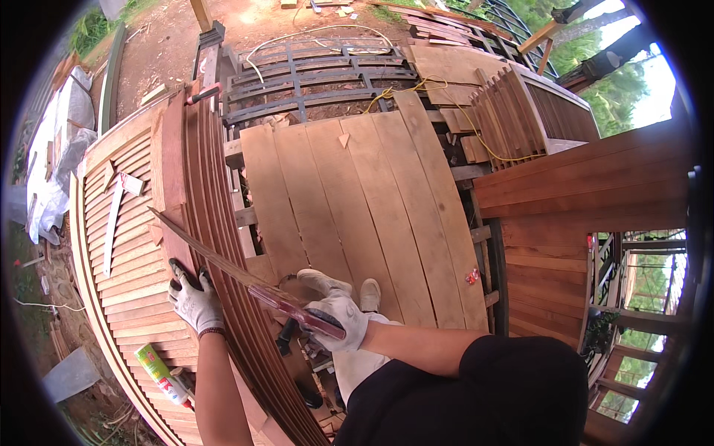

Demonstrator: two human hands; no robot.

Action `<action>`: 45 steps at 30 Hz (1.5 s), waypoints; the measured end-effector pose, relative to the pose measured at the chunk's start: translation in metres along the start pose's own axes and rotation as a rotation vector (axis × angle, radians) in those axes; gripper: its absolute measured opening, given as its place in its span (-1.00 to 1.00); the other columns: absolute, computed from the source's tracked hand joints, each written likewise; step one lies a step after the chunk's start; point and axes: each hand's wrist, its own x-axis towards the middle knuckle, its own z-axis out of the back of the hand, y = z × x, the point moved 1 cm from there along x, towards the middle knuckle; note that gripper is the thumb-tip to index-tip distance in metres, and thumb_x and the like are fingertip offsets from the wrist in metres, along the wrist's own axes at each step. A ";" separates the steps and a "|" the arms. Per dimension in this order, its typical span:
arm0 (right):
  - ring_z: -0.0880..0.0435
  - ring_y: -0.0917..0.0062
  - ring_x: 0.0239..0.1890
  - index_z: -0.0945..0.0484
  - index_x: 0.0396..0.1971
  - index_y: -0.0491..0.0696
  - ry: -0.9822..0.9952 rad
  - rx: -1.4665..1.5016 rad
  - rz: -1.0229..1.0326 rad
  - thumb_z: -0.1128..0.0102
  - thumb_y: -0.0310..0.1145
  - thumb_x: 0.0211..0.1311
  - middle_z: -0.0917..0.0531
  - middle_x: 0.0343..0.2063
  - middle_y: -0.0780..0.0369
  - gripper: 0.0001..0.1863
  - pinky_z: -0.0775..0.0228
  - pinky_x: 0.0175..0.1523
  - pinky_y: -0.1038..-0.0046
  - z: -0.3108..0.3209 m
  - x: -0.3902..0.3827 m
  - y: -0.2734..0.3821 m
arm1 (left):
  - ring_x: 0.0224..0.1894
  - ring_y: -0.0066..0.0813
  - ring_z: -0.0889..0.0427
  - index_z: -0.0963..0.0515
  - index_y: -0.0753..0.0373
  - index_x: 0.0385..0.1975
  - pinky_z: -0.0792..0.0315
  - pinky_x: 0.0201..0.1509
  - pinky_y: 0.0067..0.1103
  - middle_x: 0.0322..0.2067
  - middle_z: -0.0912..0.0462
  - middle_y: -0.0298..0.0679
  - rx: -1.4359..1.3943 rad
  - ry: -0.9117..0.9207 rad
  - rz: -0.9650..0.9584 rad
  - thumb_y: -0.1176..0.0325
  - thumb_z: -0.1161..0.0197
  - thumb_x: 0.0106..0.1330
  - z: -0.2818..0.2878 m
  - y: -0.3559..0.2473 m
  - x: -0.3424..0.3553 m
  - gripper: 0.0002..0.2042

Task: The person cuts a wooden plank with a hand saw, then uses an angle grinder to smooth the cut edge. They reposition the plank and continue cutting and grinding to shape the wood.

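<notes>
My right hand (338, 316), in a pale work glove, grips the dark red handle of a handsaw (216, 258). The long thin blade slants up and left, and its tip reaches over the reddish plank (175, 175). Whether the teeth touch the wood I cannot tell. My left hand (197, 301), gloved with dark fingertips, rests on the near part of that wood with its fingers spread. Beside it lies a slatted wooden panel (123, 286). A combination square (115, 215) and a green and white bottle (160, 372) lie on the slats.
Long thin boards (216, 186) stand on edge right of the plank. A wide plank platform (342, 201) spreads ahead, with a black metal frame (297, 78) beyond. A red-handled clamp (203, 94) sits at the far end. A yellow cord (476, 130) trails at the right.
</notes>
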 end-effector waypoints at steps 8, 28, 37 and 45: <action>-0.70 -0.02 -0.37 -0.51 -0.17 -0.07 -0.109 0.101 -0.054 -0.36 -0.30 0.08 -0.68 -0.49 -0.02 -0.67 -0.56 -0.24 0.10 -0.052 0.067 -0.019 | 0.30 0.17 -0.37 -0.07 -0.13 0.58 -0.31 0.37 -0.11 0.26 -0.41 0.19 -0.023 -0.008 -0.008 -0.01 -0.27 0.38 -0.018 0.011 0.011 -0.21; -0.71 0.05 -0.40 -0.61 -0.26 -0.13 -0.067 0.073 -0.058 -0.27 -0.53 0.17 -0.67 -0.48 -0.01 -0.87 -0.52 -0.27 0.32 -0.053 0.115 -0.007 | 0.31 0.10 -0.36 -0.05 -0.10 0.59 -0.25 0.38 -0.10 0.28 -0.40 0.12 -0.075 0.053 0.072 -0.13 -0.16 0.41 0.024 -0.015 0.001 -0.21; -0.67 0.54 -0.47 -0.65 -0.29 -0.13 -0.029 -0.068 -0.186 -0.33 -0.50 0.18 -0.68 -0.56 0.16 -0.89 -0.51 -0.28 0.42 -0.024 0.017 -0.004 | 0.27 0.12 -0.38 -0.11 -0.12 0.57 -0.31 0.29 -0.05 0.23 -0.41 0.17 -0.067 0.057 0.059 -0.15 -0.20 0.36 0.011 -0.004 -0.001 -0.21; -0.69 0.01 -0.39 -0.53 -0.19 -0.04 -0.030 -0.088 0.060 -0.28 -0.46 0.12 -0.67 -0.48 0.04 -0.76 -0.53 -0.28 0.16 -0.022 0.023 -0.012 | 0.27 0.14 -0.40 -0.11 -0.19 0.57 -0.35 0.31 -0.07 0.25 -0.42 0.17 -0.072 -0.009 0.066 -0.12 -0.22 0.38 -0.010 0.008 0.010 -0.23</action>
